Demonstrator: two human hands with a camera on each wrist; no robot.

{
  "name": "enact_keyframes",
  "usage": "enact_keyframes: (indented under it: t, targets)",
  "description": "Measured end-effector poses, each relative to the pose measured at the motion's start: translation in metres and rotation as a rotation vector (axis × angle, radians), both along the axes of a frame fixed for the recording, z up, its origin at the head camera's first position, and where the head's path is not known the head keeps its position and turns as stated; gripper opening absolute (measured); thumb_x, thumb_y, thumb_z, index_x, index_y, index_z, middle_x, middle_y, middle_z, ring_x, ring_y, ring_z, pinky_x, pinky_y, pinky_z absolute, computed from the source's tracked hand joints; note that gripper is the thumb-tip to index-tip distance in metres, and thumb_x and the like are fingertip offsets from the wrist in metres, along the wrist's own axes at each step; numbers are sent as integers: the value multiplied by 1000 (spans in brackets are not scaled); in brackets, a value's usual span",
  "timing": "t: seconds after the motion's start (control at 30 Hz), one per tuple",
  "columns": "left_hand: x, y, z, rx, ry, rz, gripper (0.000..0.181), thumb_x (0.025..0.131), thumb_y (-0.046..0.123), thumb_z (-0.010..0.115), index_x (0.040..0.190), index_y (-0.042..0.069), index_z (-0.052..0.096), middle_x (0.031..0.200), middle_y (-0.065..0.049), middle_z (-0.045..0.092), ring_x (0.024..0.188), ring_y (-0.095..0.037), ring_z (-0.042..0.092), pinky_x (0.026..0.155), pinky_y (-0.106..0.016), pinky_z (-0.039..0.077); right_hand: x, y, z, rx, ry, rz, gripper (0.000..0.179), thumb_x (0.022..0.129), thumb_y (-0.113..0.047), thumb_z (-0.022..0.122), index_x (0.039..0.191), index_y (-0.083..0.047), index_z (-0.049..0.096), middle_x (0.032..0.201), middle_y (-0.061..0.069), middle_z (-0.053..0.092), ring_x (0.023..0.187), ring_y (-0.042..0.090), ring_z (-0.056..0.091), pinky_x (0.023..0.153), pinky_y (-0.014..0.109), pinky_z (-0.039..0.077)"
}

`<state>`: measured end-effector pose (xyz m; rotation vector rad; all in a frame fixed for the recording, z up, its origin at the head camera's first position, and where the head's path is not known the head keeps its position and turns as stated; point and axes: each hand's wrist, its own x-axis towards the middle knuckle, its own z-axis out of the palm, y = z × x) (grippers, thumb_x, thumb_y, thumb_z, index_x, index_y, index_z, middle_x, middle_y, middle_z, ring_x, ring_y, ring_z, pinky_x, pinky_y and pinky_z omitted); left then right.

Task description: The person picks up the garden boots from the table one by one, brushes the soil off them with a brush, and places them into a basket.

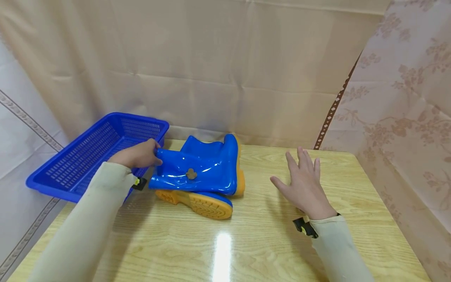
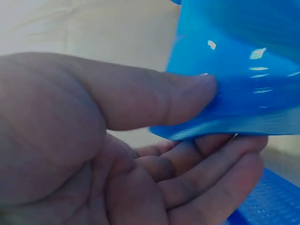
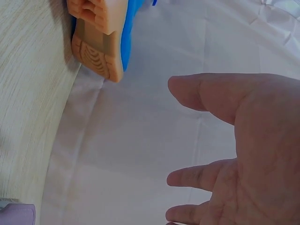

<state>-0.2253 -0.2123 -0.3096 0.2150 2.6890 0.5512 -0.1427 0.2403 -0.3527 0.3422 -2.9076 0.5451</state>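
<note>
Two glossy blue rain boots with yellow soles lie crossed on the table. The upper rain boot (image 1: 204, 172) has its opening to the left, its sole (image 1: 241, 182) to the right and a small brown emblem on the shaft. Beneath it, the lower rain boot turns its yellow sole (image 1: 211, 206) toward me; much of it is covered. My left hand (image 1: 139, 154) pinches the upper boot's rim (image 2: 225, 126), thumb on one side and fingers on the other. Over the table's right half, my right hand (image 1: 304, 186) is spread in the air, apart from the boots, holding nothing.
A blue perforated plastic basket (image 1: 53, 190) stands left of the boots, partly behind my left forearm. Beige cloth (image 1: 282, 78) hangs along the table's back edge, with flowered cloth (image 1: 408, 117) at the right. A purple object (image 3: 18, 214) shows partly in the right wrist view.
</note>
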Motion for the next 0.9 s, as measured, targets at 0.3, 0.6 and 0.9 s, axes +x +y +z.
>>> enact_keyframes:
  t: [0.3, 0.6, 0.9]
  targets:
    - [20, -3, -8, 29, -185, 62, 63, 104, 25, 61, 148, -9, 30, 107, -22, 55, 86, -30, 58, 76, -42, 50, -3, -1, 1, 3, -16, 5, 84, 100, -49, 63, 157, 6, 33, 167, 34, 8, 155, 50, 4, 119, 68, -13]
    - [24, -6, -16, 186, -213, 91, 80, 107, 19, 55, 159, -6, 0, 114, -29, 56, 84, -30, 65, 74, -42, 61, -5, 0, 0, 7, -35, -2, 83, 100, -47, 64, 157, 6, 34, 167, 33, 7, 156, 49, 3, 119, 66, -14]
    - [24, -9, -14, 322, -121, 81, 75, 110, 36, 49, 159, -8, 15, 154, -38, 34, 127, -46, 54, 105, -63, 46, -4, 0, -2, 4, -66, -6, 84, 100, -48, 64, 157, 6, 33, 168, 32, 5, 155, 49, 2, 120, 65, -14]
